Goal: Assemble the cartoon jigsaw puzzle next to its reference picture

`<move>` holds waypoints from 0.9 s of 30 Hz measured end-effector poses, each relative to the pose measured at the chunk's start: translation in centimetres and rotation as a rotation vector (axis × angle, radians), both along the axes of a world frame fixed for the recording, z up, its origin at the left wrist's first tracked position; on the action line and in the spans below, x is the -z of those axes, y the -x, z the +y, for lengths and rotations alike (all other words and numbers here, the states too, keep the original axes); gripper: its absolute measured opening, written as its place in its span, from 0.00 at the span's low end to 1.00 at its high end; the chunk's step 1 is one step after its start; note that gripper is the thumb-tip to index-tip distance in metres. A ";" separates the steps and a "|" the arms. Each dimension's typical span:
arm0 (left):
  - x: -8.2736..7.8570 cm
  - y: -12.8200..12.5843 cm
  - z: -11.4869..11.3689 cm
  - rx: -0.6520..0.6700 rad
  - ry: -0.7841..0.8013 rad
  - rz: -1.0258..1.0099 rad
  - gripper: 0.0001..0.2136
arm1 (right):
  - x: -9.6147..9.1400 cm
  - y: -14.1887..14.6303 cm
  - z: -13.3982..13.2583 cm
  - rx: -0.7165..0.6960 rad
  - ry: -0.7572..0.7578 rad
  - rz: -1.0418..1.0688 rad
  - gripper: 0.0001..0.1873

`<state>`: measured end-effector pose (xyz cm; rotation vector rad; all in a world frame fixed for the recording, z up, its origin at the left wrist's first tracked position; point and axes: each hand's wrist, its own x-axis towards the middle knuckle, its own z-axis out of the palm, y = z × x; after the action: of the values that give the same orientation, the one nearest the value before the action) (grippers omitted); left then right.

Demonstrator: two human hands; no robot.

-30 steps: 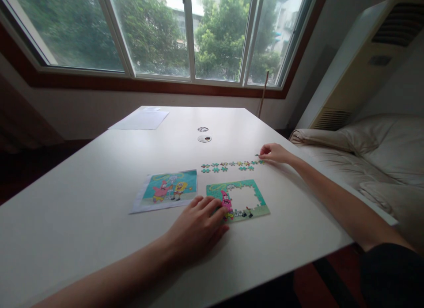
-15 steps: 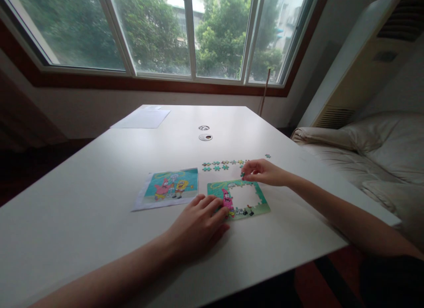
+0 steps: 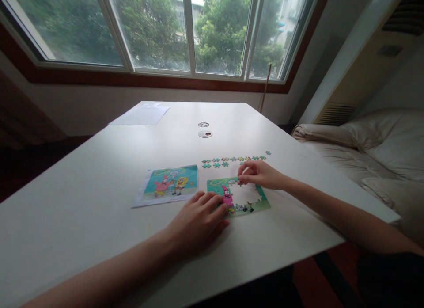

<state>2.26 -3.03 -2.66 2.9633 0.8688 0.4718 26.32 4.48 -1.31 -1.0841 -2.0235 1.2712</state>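
A half-filled jigsaw puzzle (image 3: 261, 203) with a green border and a pink cartoon figure lies on the white table (image 3: 99, 175). My left hand (image 3: 197, 222) rests flat on the table, fingers spread onto the puzzle's left edge. My right hand (image 3: 260, 174) hovers over the puzzle's upper edge, fingers pinched on a small puzzle piece (image 3: 240, 183). Several loose puzzle pieces (image 3: 228, 161) lie in rows just behind the puzzle. To the puzzle's left lies a printed reference picture (image 3: 168, 185) of the cartoon scene.
A sheet of paper (image 3: 141, 115) lies at the table's far left. Two round cable ports (image 3: 204, 130) sit mid-table. A beige sofa (image 3: 374, 153) stands right of the table, an air conditioner unit (image 3: 367, 56) behind it. Windows run along the far wall.
My right hand left the far end of the loose pieces and came back left to the puzzle's upper edge with a piece pinched. My left hand stayed put.
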 end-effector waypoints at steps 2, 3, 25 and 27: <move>0.0 0.0 0.0 -0.001 -0.012 -0.005 0.12 | -0.2 0.0 0.0 0.004 -0.048 -0.024 0.12; 0.0 0.0 0.0 0.000 -0.016 -0.006 0.12 | -0.3 0.1 -0.1 0.009 -0.085 -0.048 0.12; 0.0 0.0 0.0 -0.004 -0.020 0.020 0.12 | 0.4 1.9 -1.8 0.044 -0.468 -0.294 0.06; 0.0 0.0 0.0 -0.007 -0.006 0.031 0.12 | 0.2 1.6 -1.6 0.021 -0.519 -0.305 0.06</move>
<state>2.25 -3.06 -2.68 2.9819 0.8822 0.4299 24.76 2.84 -1.52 -1.0790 -2.3712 0.5308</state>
